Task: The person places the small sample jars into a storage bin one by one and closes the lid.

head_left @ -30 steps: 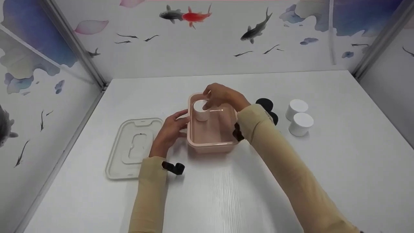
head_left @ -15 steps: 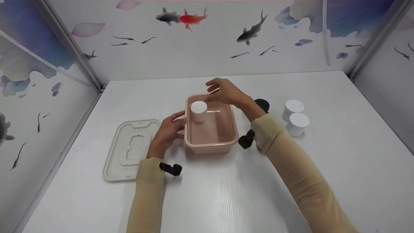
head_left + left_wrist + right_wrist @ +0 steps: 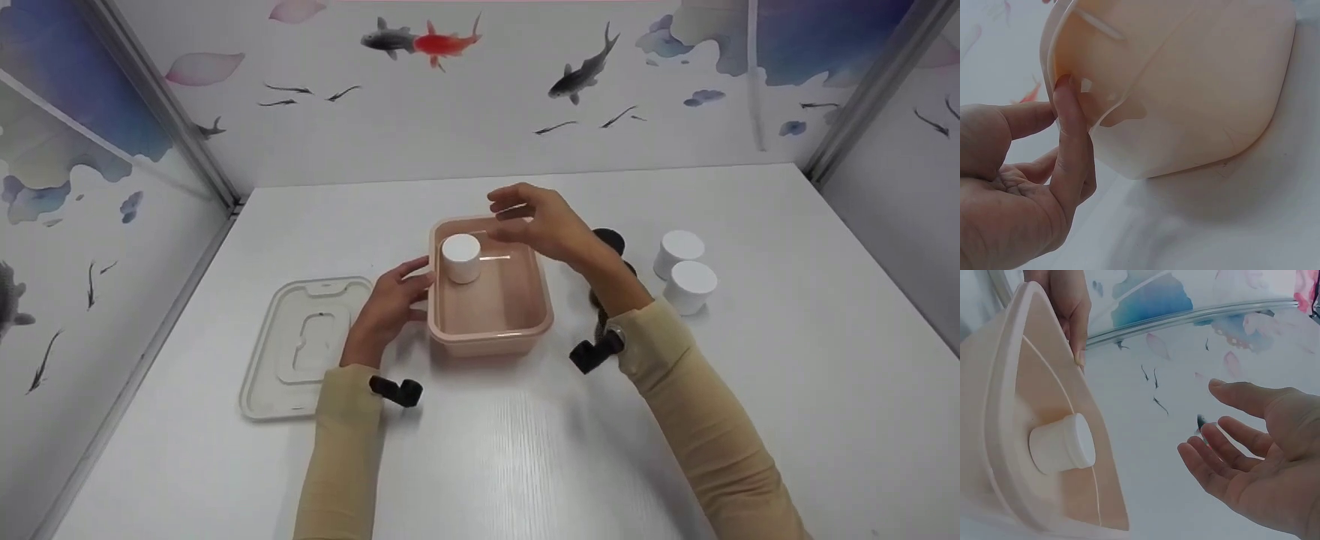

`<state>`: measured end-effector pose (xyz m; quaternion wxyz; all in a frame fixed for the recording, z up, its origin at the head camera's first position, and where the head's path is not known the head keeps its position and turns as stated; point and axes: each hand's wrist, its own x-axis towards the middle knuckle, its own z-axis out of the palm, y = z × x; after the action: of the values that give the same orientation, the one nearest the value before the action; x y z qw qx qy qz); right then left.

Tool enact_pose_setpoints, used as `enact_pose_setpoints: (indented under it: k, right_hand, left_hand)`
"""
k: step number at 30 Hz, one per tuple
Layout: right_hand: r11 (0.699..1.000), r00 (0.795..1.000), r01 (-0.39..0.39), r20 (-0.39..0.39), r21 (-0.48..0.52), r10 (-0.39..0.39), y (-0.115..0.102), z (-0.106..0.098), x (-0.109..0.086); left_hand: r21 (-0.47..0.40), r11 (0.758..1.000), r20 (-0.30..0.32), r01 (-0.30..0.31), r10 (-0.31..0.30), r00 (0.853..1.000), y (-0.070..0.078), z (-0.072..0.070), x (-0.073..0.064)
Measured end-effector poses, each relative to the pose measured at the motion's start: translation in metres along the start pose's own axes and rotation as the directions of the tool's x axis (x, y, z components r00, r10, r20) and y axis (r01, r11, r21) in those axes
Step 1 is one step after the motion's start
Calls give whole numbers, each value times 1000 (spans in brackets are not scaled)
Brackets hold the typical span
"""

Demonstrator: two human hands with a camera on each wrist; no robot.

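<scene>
A pink plastic storage box [image 3: 491,339] stands in the middle of the table. Inside, by its far left corner, sits a white cylindrical jar [image 3: 461,259], also seen in the right wrist view, with its top facing up. My left hand [image 3: 388,306] holds the box's left rim; in the left wrist view its fingers [image 3: 1072,129] touch the wall under the rim. Above the far right part of the box hovers my right hand [image 3: 547,223], apart from the jar, its fingers spread and loosely bent around nothing.
A pale box lid [image 3: 259,390] lies flat on the left, partly behind my left arm. Two white jars [image 3: 681,251] stand close together on the right. Black round pieces [image 3: 611,240] lie beside the right forearm, which partly hides them. Printed walls enclose the table.
My right hand has let go of the white jar in the box and drawn back up and to the right, its fingers loosening. The left hand stays at the rim.
</scene>
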<state>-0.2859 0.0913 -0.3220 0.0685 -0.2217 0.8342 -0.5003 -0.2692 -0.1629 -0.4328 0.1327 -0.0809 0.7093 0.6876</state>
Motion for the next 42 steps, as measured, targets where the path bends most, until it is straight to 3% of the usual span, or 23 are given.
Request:
enact_pose_setpoints:
  k: [9,16,24,29,42]
  right_hand:
    - [998,998,32,-51,-44,-35,6,-9,-32]
    - [995,988,54,-142,-83,-65,19,-24,-54]
    - [990,977,7,-212,-140,-37,39,-45,-78]
    - [992,969,20,-241,-128,-51,54,-58,-89]
    - [989,967,3,-250,-150,-41,92,-94,-107]
  left_hand:
    - [-4,1000,12,-20,20,1000,-4,-2,-1]
    - [-30,999,27,-24,25,999,-8,-1,0]
    - [-18,1000,2,-14,14,1000,-6,-2,1]
    - [-23,1000,-1,4,-4,1000,-4,-2,0]
    - [-18,1000,13,-18,18,1000,-1,0,1]
